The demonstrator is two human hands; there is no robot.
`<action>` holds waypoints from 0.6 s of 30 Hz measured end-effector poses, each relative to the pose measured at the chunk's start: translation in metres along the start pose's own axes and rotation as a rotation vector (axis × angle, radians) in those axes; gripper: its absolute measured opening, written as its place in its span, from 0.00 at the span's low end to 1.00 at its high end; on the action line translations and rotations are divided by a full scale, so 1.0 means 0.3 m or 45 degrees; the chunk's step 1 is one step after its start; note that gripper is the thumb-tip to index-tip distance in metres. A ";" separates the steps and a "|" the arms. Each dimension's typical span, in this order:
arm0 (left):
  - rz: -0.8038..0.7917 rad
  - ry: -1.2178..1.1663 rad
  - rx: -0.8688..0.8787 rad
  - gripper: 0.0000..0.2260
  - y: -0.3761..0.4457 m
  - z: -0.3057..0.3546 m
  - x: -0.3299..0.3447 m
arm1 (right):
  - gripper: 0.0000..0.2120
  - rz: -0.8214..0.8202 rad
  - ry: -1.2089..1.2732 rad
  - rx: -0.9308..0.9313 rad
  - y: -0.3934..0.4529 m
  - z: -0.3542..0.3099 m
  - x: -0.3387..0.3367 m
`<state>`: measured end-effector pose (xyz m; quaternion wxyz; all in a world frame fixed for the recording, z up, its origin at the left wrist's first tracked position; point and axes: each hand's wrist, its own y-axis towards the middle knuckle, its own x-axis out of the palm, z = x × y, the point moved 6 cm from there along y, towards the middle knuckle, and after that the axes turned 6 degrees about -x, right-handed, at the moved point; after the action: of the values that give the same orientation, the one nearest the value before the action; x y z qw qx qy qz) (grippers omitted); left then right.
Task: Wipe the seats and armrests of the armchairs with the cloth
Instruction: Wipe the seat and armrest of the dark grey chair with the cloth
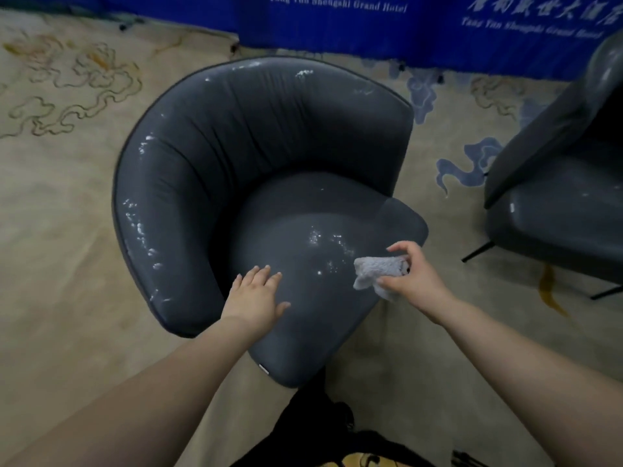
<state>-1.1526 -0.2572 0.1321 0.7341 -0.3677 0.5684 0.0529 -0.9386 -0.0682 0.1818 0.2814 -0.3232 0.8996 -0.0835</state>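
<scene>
A dark grey round-backed armchair (215, 156) fills the middle of the view. White specks dot its seat cushion (303, 315), its curved left armrest and its back rim. My left hand (258, 299) lies flat on the front left of the seat, fingers apart, holding nothing. My right hand (409, 274) hovers at the seat's right edge, pinching a small bunched pale grey cloth (376, 271) just right of the white specks.
A second dark grey armchair (556, 203) on thin black legs stands at the right. Patterned beige carpet (60, 230) surrounds both chairs. A blue banner (337, 25) with white lettering runs along the back. Dark clothing shows at the bottom centre.
</scene>
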 end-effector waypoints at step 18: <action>-0.062 -0.179 -0.360 0.30 0.291 -0.029 0.097 | 0.22 -0.534 0.437 0.132 0.556 0.098 0.177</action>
<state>-1.1926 -0.2091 0.0641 0.7141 -0.4764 0.4934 0.1403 -1.0448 0.0289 0.0781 0.1178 -0.4686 0.8421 -0.2395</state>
